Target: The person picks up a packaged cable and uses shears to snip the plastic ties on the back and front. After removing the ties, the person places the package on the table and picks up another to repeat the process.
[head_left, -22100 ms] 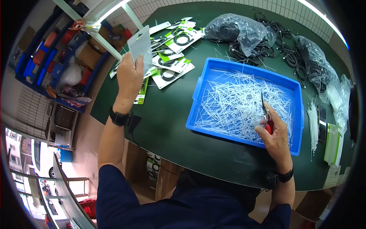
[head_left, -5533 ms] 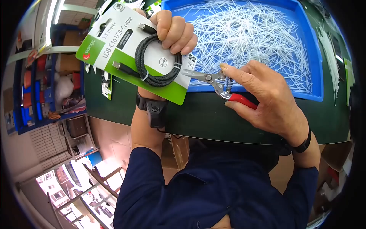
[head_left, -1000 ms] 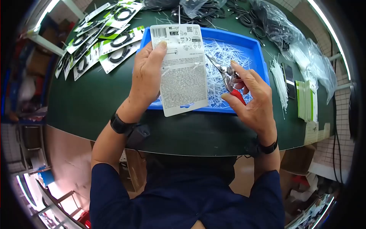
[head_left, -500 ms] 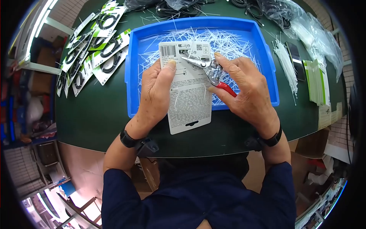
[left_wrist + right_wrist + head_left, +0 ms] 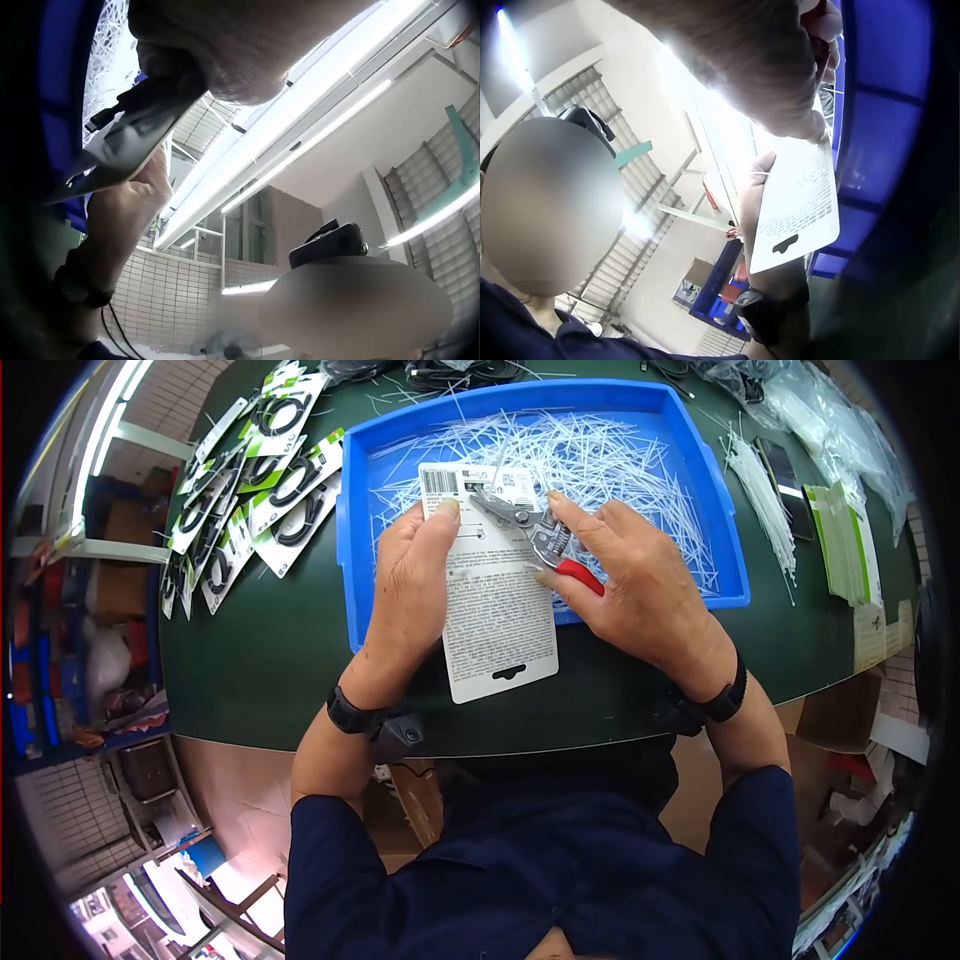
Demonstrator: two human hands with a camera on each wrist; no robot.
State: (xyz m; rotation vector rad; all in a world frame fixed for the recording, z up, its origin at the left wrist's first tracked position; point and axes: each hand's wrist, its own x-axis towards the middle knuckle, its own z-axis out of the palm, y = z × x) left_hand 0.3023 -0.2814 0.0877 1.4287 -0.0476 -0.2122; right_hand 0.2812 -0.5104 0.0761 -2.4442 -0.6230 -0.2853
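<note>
In the head view my left hand grips the left edge of a printed cable packaging card, its back with barcode and text facing up. My right hand holds spring-loaded snips with red handles. The blade tips lie over the upper part of the card, at the base of a white cable tie tail that sticks up there. A black cable connector shows on the card's other side in the left wrist view. Card and snips are held over the near side of the blue tray.
Thin white tie pieces fill the tray. Carded cables are piled at the left. At the right lie a bundle of white ties, a dark phone and a stack of green-white cards. Bagged cables lie behind.
The card, reached at the left pile earlier, was cable side up, then got turned over. In the last second the snips moved from beside the card onto its upper back.
</note>
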